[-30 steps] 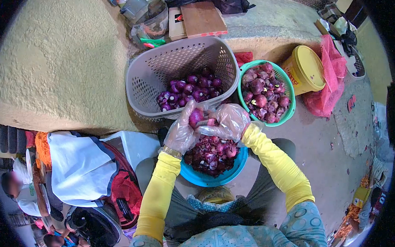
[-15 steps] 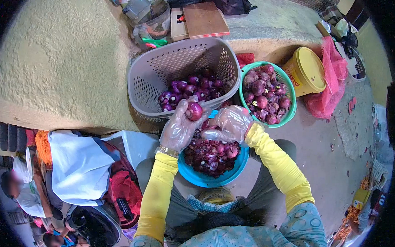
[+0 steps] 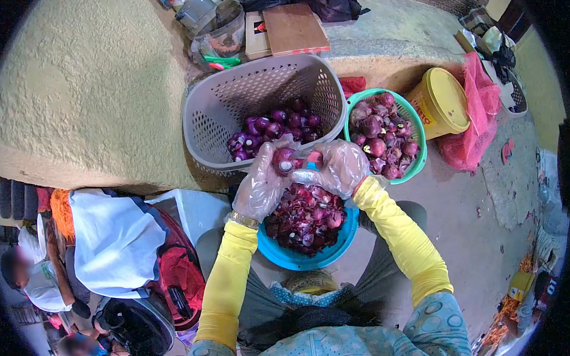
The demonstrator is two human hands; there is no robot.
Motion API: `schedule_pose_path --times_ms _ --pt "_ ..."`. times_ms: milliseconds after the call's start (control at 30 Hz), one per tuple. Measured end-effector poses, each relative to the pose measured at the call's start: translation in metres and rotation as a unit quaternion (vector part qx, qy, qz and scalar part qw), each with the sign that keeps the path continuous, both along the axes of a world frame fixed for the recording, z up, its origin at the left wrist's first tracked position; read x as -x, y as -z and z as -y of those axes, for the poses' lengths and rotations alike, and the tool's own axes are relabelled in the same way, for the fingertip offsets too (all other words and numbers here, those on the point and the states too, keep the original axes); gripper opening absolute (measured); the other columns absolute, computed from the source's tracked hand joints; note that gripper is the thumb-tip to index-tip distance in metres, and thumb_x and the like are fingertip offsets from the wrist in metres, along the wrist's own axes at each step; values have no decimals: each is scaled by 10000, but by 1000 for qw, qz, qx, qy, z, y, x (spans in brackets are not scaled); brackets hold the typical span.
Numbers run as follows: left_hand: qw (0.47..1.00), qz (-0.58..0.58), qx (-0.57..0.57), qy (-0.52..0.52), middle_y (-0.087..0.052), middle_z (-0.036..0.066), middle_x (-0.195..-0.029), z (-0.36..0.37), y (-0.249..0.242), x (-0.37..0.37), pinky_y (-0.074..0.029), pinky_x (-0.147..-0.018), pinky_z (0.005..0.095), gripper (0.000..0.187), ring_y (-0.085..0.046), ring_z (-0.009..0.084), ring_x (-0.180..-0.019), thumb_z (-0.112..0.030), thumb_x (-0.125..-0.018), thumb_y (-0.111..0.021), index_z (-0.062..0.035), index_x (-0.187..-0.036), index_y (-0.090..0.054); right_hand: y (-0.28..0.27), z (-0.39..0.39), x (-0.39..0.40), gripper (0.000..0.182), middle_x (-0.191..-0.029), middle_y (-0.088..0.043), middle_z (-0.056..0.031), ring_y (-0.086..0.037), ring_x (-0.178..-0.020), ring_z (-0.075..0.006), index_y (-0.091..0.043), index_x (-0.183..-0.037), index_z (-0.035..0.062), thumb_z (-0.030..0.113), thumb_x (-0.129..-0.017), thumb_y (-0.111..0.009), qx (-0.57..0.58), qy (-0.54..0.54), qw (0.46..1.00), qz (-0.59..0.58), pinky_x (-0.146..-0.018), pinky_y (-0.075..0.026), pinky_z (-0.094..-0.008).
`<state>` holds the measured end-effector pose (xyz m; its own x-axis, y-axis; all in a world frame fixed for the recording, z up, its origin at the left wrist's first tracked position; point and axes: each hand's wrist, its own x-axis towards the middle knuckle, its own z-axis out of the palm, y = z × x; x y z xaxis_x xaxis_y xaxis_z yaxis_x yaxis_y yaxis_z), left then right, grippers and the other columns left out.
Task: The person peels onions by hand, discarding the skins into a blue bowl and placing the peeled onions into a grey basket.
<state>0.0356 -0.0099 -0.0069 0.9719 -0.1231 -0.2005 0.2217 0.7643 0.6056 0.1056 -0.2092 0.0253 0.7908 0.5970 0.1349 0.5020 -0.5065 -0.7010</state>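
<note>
A red onion (image 3: 285,161) with a pale cut end sits in the fingers of my left hand (image 3: 259,190), which wears a clear plastic glove. My right hand (image 3: 342,171), gloved the same way, is closed close beside the onion. A small reddish piece (image 3: 314,157) shows at its fingertips, too small to name. Below both hands stands a blue basin (image 3: 319,262) heaped with onion skins (image 3: 302,221) and some onions. Just beyond my left hand, a grey perforated basket (image 3: 216,108) holds several glossy peeled onions (image 3: 280,123).
At the right, a green basket (image 3: 423,149) holds several unpeeled onions (image 3: 374,126). Beside it are a yellow lidded bucket (image 3: 447,100) and a pink mesh sack (image 3: 477,121). A white cloth (image 3: 114,240) lies on the left, with people further off. A wooden board (image 3: 295,28) rests on the ledge.
My right hand has moved up and in towards the onion. The onion has turned in my left hand, so its pale end now faces me.
</note>
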Motion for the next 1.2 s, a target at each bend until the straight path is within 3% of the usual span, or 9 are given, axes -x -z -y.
schedule_pose_path --times_ms 233,333,567,667,733,967,1033,1167,1200 --pt "999 18 -32 -27 -595 82 -1361 0 12 2 -498 -1050 433 434 -577 222 -1254 -349 -1111 -461 -86 -1453 -516 -13 -3 0 649 -865 -729 -193 -715 -806 -393 -786 -1057 131 728 -832 -671 84 12 996 -27 -738 -560 -483" --pt "999 27 -40 -24 -592 72 -1388 3 10 2 -479 -1072 445 422 -569 226 -1271 -325 -1099 -481 -84 -1442 -528 -4 -4 2 610 -863 -727 -194 -714 -801 -394 -790 -1077 156 710 -859 -655 25 17 1000 -7 -733 -560 -483" --pt "999 35 -31 -19 -588 74 -1398 5 8 2 -461 -1093 451 422 -561 231 -1288 -322 -1097 -480 -78 -1437 -528 -14 -1 3 540 -872 -730 -195 -711 -809 -399 -791 -1104 183 660 -908 -631 68 1 998 -7 -744 -558 -484" --pt "998 41 -53 -20 -584 84 -1356 8 1 3 -450 -1086 429 405 -552 208 -1269 -317 -1098 -471 -87 -1428 -521 0 -3 2 490 -785 -714 -197 -693 -730 -405 -811 -998 127 595 -889 -715 19 19 1000 12 -682 -548 -469" --pt "998 40 -38 -11 -588 92 -1361 9 2 4 -450 -1092 432 411 -555 218 -1278 -324 -1100 -469 -90 -1436 -508 3 -2 1 507 -841 -722 -207 -707 -802 -403 -785 -1107 179 626 -934 -620 27 -3 999 -29 -739 -554 -486" --pt "998 47 -21 -27 -583 123 -1376 7 4 0 -481 -1074 439 441 -582 251 -1258 -358 -1101 -473 -89 -1450 -496 -3 1 -1 477 -852 -722 -203 -701 -800 -405 -789 -1098 179 600 -927 -646 119 -63 989 -65 -743 -552 -484" --pt "1000 14 -9 -26 -585 119 -1358 2 2 0 -512 -1042 417 469 -587 243 -1246 -385 -1099 -479 -86 -1460 -491 -2 -1 2 514 -717 -686 -165 -658 -664 -386 -759 -872 72 586 -869 -743 -57 -41 997 -30 -651 -533 -449" --pt "998 6 -27 -52 -583 140 -1376 3 -4 2 -555 -1002 429 509 -600 265 -1243 -401 -1097 -492 -51 -1467 -475 1 7 -8 541 -717 -679 -173 -663 -668 -389 -745 -847 63 603 -832 -774 -1 -9 1000 4 -644 -530 -447" --pt "998 11 -50 -42 -581 108 -1357 3 -5 1 -548 -996 407 510 -592 234 -1232 -429 -1101 -473 -72 -1464 -489 4 8 -10 547 -719 -678 -174 -667 -678 -392 -739 -835 60 604 -814 -790 -10 -6 1000 9 -647 -530 -448"
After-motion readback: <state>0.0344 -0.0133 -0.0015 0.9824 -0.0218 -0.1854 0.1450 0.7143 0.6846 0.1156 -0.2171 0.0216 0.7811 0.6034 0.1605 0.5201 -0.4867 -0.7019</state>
